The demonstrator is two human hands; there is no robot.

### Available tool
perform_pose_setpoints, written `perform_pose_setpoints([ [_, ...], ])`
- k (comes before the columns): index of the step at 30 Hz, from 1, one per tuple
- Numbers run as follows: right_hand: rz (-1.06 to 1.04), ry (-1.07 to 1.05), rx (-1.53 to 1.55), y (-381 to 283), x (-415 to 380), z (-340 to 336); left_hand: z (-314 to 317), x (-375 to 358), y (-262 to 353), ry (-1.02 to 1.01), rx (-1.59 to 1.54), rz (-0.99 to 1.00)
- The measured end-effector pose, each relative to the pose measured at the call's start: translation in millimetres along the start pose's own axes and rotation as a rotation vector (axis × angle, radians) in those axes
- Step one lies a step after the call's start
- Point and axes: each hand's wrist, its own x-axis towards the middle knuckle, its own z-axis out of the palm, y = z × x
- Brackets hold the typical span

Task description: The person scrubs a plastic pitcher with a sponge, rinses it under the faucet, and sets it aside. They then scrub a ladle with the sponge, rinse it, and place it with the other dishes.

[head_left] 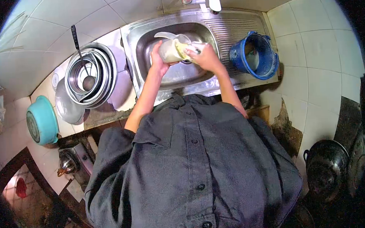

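Note:
Over the steel sink basin [168, 79], a pale, cloudy plastic jug [169, 52] lies tilted on its side. My left hand [158, 59] is wrapped round its left end and underside. At the other end, my right hand [206, 57] is closed on a yellow sponge [182, 50], which presses against the jug's mouth. A curved pale piece [165, 35], like a handle, sticks out behind the jug. White foam shows by my right fingers.
On the ribbed drainboard, right of the basin, a blue bucket [239, 53] lies tipped. Nested steel bowls [110, 72] with a black-handled ladle [76, 39] stand on the left, near a turquoise basin [46, 117]. A tap [214, 1] hangs over the sink's back edge. A dark wok [327, 164] is lower right.

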Motion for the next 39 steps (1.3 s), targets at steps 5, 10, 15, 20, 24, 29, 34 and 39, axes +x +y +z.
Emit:
perform_pose_setpoints([
  [5, 0.051, 0.031, 0.074, 4, 0, -37, -15, 6, -6, -0.051, -0.162, -0.015],
  [10, 0.072, 0.319, 0.116, -6, 2, -50, -10, -5, -6, -0.086, -0.242, -0.040],
  [15, -0.165, 0.143, 0.081, 1, 9, -15, -18, 9, -15, -0.264, -0.420, -0.017],
  [20, -0.085, 0.179, 0.008, -1, 9, 13, -19, 20, -14, -0.249, -0.481, -0.055],
  [24, -0.032, 0.151, 0.537, 11, 19, 24, 0, 5, -10, -0.279, -0.408, -0.068],
  [29, -0.109, 0.217, 0.688, 27, 36, 41, 13, 8, -19, -0.436, -0.566, -0.185],
  [34, -0.140, 0.402, 0.418, 13, 32, 31, 20, 6, -18, -0.484, -0.595, -0.220],
  [39, -0.069, 0.559, 0.490, -5, 30, 7, 20, -3, -4, -0.172, -0.216, -0.023],
])
